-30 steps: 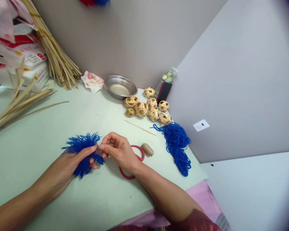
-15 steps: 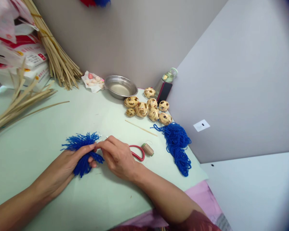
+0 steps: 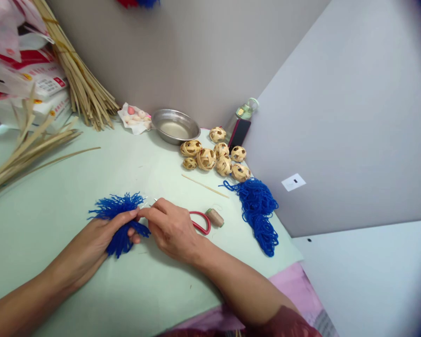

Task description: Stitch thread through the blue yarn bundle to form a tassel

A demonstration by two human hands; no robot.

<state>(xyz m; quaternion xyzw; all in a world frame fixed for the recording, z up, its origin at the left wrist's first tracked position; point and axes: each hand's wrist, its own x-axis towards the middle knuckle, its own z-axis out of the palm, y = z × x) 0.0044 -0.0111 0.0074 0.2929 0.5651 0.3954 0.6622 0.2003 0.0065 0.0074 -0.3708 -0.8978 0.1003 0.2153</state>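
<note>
My left hand [image 3: 107,229] grips the middle of a bundle of blue yarn [image 3: 118,206], whose cut ends fan out above and below the fingers. Thumb and fingers pinch it at its right side. My right hand [image 3: 170,229] is closed, its fingertips meeting the left thumb tip at the yarn; what they pinch is too small to make out. Partly under the right hand lie scissors, with a red handle loop [image 3: 200,223] showing to its right and a bit of metal tip above the knuckles. Beside the loop is a spool of tan thread [image 3: 215,217].
A heap of blue yarn [image 3: 257,215] lies at the right table edge. Several woven strip balls [image 3: 206,159], a metal bowl [image 3: 175,126], a bottle [image 3: 243,112] and a phone [image 3: 239,134] stand at the back. Flat dry strips [image 3: 31,150] lie left; a thin stick [image 3: 205,186] lies mid-table.
Almost nothing differs; both hands keep their places at the yarn bundle, and the whole view has shifted very slightly.
</note>
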